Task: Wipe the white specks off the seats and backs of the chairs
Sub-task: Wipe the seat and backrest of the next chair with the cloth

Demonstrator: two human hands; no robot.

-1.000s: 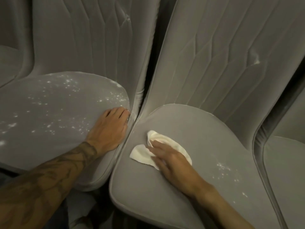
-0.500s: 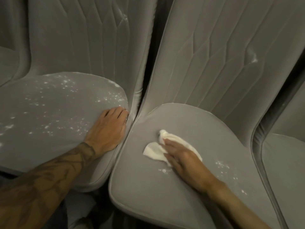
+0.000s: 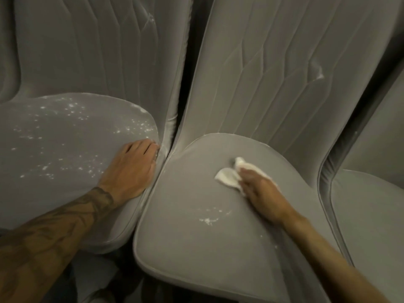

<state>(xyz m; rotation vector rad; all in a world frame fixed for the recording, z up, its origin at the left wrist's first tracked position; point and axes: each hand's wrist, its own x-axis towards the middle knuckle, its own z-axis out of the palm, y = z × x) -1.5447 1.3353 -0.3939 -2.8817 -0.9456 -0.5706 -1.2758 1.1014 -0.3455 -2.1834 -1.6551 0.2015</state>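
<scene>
Right hand (image 3: 260, 191), fingers flat, presses white cloth (image 3: 227, 179) onto grey velvet chair seat (image 3: 196, 248) | left hand (image 3: 129, 169), flat, steadies on speckled neighbouring seat (image 3: 54, 149)

chair seats (image 3: 196, 248): grey matt velvety fabric | backs (image 3: 273, 68): stitched | cloth (image 3: 227, 179): white, soft

- One head-worn camera looks forward and steeply down, close over the middle chair's seat (image 3: 196, 248).
- Its wide view takes in the chair backs (image 3: 273, 73) along the top edge and the neighbouring seats (image 3: 54, 160) at both sides.
</scene>
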